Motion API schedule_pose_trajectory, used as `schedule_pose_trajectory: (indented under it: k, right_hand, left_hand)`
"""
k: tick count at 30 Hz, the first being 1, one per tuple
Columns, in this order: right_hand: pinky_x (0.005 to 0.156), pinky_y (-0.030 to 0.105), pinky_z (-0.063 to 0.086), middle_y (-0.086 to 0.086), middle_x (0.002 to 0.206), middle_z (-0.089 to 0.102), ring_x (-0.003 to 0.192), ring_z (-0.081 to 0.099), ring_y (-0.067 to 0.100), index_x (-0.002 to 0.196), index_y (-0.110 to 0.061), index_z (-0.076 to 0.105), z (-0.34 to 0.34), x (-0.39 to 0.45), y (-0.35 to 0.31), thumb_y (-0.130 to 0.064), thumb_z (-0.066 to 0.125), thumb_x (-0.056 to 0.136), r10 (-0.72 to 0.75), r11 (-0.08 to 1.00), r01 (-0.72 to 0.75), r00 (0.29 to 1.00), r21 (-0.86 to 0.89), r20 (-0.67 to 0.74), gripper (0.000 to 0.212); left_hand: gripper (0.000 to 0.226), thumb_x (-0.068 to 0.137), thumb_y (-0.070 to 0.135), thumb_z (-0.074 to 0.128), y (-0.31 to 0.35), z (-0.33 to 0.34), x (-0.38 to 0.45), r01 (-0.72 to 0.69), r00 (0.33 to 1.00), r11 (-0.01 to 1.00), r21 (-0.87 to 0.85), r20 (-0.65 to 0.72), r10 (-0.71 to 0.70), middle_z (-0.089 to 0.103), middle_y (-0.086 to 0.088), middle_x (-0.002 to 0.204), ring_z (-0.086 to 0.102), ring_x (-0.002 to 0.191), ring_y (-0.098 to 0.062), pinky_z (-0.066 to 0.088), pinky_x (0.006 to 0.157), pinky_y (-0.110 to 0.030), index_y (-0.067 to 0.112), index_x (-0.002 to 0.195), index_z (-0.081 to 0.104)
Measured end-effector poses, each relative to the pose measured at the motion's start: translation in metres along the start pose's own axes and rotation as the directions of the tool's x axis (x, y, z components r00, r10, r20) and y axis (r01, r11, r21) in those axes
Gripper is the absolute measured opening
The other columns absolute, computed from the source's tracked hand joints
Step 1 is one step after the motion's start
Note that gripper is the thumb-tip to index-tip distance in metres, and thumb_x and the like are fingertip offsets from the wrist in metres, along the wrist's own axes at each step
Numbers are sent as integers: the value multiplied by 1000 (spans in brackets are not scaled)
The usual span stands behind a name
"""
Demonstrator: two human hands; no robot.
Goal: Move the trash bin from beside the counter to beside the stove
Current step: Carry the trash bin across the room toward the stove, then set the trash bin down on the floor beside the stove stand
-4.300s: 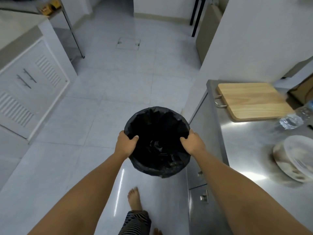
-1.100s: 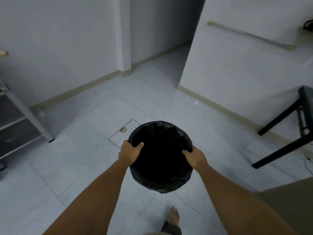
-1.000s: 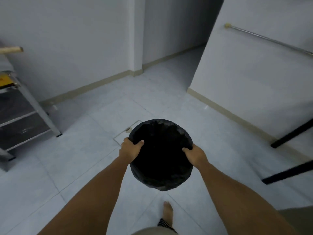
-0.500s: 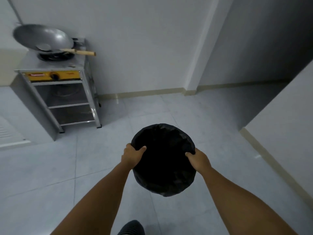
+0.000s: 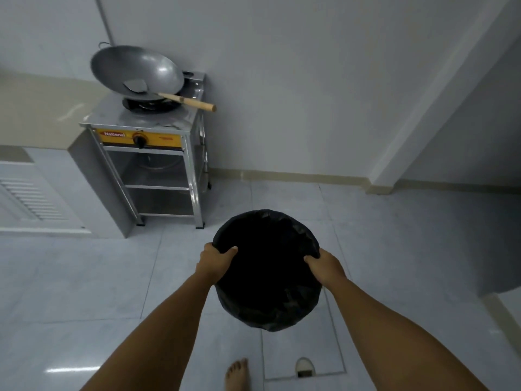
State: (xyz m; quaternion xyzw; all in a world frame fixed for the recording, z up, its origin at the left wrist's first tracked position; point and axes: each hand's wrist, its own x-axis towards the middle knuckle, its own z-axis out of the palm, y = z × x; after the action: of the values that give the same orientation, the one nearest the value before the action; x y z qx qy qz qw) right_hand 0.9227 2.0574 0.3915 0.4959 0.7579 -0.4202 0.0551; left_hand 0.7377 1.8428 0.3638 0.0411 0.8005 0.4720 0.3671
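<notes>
two hands grip round, crinkly black-lined trash bin (image 5: 267, 277)

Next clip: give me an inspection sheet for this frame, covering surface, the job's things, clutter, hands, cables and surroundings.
Surface: pale tiled floor, glossy, with a floor hatch under the bin.
Job's things: trash bin with black liner, held off the floor; stove on a metal stand ahead to the left, apart from the bin.
Clutter: wok with spatula on the burner.
Hands: left hand and right hand each grip the bin's rim.
Cables: nothing seen.
Surroundings: white wall, louvred cabinet at left, one bare foot below.
</notes>
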Motion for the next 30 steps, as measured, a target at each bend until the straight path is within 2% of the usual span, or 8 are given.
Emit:
schedule_pose_trajectory:
  k: [3,10,13,18,21,25,30]
  right_hand:
    - [90,40,55,10,119,67,102,64,28,133,-18,56,0,45,-38,-39,52,84,-25,1000,25,1000,17,12,53]
    - [89,40,54,11,120,65,104,63,30,136,-17,52,1,174,-104,-35,53,87,-26,1000,26,999,15,28,53]
    - [92,41,53,13,124,62,108,62,32,137,-17,50,8,243,-126,-36,55,86,4,1000,-4,999,1,41,55]
    - [87,34,47,15,130,59,115,59,35,141,-15,47,35,357,-154,-33,57,88,70,998,-70,991,-7,113,57]
    - [95,40,51,13,130,59,115,60,34,141,-18,47,59,432,-156,-35,57,85,100,995,-99,986,-13,135,60]
    - [98,51,52,12,132,58,115,60,34,143,-22,43,113,544,-130,-50,52,73,110,994,-110,985,-9,135,76]
    - [97,52,53,8,132,58,115,61,31,145,-27,39,190,659,-96,-59,48,69,90,996,-93,990,16,105,84]
  left_hand:
    - [101,64,66,64,26,-13,48,18,1000,1000,8,-13,-18,54,-19,138,57,123,-42,51,102,-57,8,141,36]
    - [86,80,55,67,76,-18,172,56,998,998,0,-22,-56,52,-21,142,54,128,-43,48,106,-56,6,143,35]
    - [88,79,54,67,97,-13,231,84,995,996,-16,-43,-85,51,-22,144,53,129,-44,45,109,-55,5,144,33]
    - [92,74,57,66,104,-4,336,204,978,978,-53,-36,-206,51,-21,144,52,130,-43,45,109,-55,6,144,33]
    - [95,71,59,65,99,4,410,255,966,966,-31,-35,-256,53,-20,143,54,129,-42,46,108,-55,7,144,34]
    - [80,85,45,67,86,22,502,277,956,959,-67,-84,-282,53,-21,143,53,130,-43,44,110,-53,5,146,34]
    - [65,93,31,63,41,48,617,301,944,949,-90,-115,-310,53,-19,143,52,132,-40,44,109,-45,3,146,36]
